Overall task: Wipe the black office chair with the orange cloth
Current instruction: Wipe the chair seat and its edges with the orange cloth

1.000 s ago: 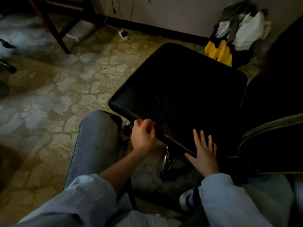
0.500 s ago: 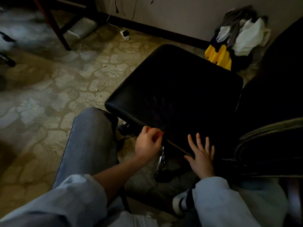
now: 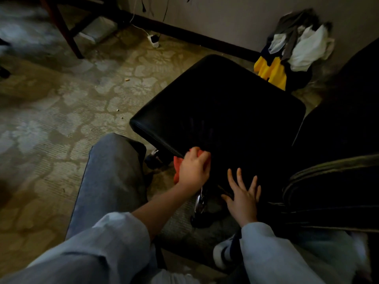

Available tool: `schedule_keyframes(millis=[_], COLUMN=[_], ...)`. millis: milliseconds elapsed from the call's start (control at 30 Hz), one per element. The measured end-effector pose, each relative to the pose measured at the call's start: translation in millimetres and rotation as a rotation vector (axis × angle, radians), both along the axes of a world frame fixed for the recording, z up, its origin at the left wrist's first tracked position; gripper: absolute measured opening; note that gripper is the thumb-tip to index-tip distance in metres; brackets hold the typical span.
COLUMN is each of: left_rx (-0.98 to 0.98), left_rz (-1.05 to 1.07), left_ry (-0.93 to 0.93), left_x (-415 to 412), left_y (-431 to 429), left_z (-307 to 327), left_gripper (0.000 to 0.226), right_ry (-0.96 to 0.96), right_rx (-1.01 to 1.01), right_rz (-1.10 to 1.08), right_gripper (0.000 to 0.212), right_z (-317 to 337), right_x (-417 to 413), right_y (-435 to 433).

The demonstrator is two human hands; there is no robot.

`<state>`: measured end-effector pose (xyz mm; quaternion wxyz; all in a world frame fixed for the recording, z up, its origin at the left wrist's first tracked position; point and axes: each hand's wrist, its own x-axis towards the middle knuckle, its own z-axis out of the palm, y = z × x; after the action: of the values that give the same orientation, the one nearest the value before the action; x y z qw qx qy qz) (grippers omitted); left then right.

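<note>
The black office chair's seat (image 3: 221, 111) fills the middle of the view, its backrest dark at the right. My left hand (image 3: 193, 169) grips the bunched orange cloth (image 3: 178, 168) against the seat's near edge; most of the cloth is hidden under the fingers. My right hand (image 3: 243, 198) rests flat on the near edge just to the right, fingers spread and straight. The chair's chrome base (image 3: 200, 201) shows below, between the two hands.
My knee in blue jeans (image 3: 110, 175) is just left of the seat. A pile of clothes with yellow fabric (image 3: 295, 52) lies by the wall behind the chair. A wooden furniture leg (image 3: 63, 31) and a charger with cable (image 3: 154, 39) are at the far left on patterned carpet.
My left hand has slid the cloth to the right along the seat's near edge, closer to my right hand. More of the cloth now shows. My right hand stays flat on the edge.
</note>
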<state>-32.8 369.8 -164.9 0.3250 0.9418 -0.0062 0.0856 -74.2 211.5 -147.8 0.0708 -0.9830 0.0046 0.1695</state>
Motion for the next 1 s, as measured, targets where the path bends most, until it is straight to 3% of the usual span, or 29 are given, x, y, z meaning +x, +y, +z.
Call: schedule_keyframes(millis=[200, 367, 500, 633, 833, 900, 1000], left_rx=[0.200, 0.152, 0.095, 0.063, 0.193, 0.222, 0.171], left_rz=[-0.220, 0.156, 0.248, -0.010, -0.500, -0.512, -0.262], left_ry=[-0.101, 0.028, 0.079, 0.020, -0.136, -0.201, -0.164], left_x=[19.6, 89.5, 109.9, 87.0, 44.6, 42.1, 40.3], left_y=[29.9, 82.1, 59.2, 17.5, -1.7, 10.3, 39.0], left_z=[3.7, 14.0, 21.1, 13.0, 1.9, 0.4, -1.6], left_gripper=[0.026, 0.029, 0.035, 0.037, 0.028, 0.030, 0.031], right_ry=[-0.008, -0.019, -0.062, -0.097, -0.054, -0.068, -0.049], right_rx=[0.001, 0.006, -0.042, -0.007, 0.007, 0.049, 0.047], right_rz=[-0.005, 0.031, 0.061, 0.025, 0.006, -0.009, 0.015], right_gripper=[0.077, 0.077, 0.085, 0.084, 0.074, 0.074, 0.075], right_z=[-0.4, -1.1, -2.2, -13.7, -8.3, -6.0, -2.3], right_x=[-0.5, 0.2, 2.5, 2.0, 1.7, 0.7, -0.3], right_y=[4.0, 3.9, 15.7, 17.2, 13.4, 12.3, 12.9])
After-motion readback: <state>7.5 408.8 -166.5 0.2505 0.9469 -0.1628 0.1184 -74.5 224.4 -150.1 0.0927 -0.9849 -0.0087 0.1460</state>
